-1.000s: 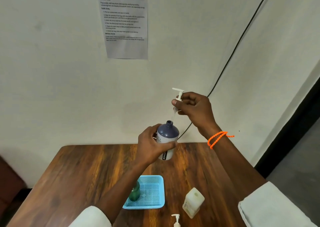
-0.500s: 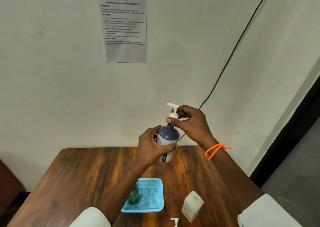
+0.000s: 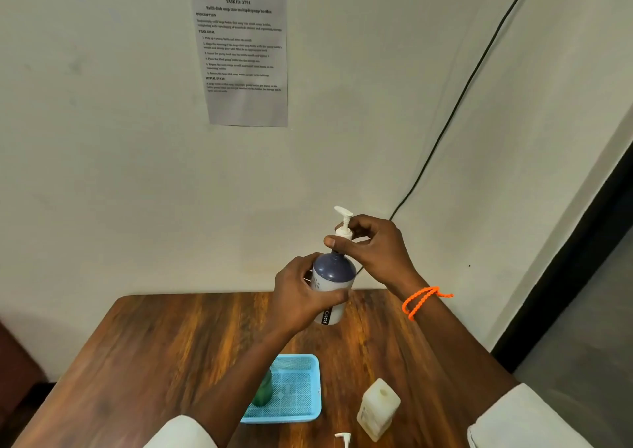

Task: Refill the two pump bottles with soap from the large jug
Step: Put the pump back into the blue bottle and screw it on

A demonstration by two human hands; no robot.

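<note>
At centre frame, above the far edge of the wooden table (image 3: 191,355), your left hand (image 3: 301,297) wraps the body of the dark-shouldered pump bottle (image 3: 334,276) and holds it aloft; your right hand (image 3: 373,249) pinches the collar of the white pump head (image 3: 343,223). Change over the last second: the pump, earlier lifted clear with its tube dangling, now sits down in the neck; judgement: this bottle is likely filled and needs only tightening.

Materials: bottle is smooth, rounded, glossy plastic with a pale label; pump is hard white plastic with a flat spout. Lower centre, a blue mesh tray (image 3: 301,389) holds a green bottle (image 3: 263,387), partly hidden by your forearm; lower right, the squarish translucent jug (image 3: 378,410) stands uncapped; a second pump head (image 3: 343,438) lies at the bottom edge, so the green bottle probably awaits its pump.
</note>
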